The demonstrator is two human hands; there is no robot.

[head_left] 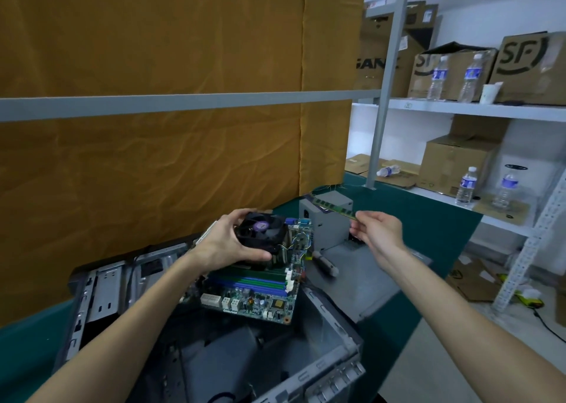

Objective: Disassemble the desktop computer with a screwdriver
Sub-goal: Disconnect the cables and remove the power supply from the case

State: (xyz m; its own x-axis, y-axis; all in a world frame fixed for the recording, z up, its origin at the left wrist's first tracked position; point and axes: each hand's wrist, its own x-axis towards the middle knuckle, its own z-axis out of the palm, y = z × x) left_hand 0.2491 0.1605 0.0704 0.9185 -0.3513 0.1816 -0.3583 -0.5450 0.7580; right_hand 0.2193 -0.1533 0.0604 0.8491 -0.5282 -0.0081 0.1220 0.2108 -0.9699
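Seemingly mid-transfer, in the head view, the right hand pinched one end of a slim green memory stick between thumb and fingers. Its long axis ran away from the grip toward ten o'clock, over the grey metal power-supply box. The left hand clasped the black cooler fan with its purple hub, fingers wrapped round its sides, holding the green motherboard lifted above the open grey steel computer case. A black-handled screwdriver lay at six o'clock from the stick, nearer the right hand.
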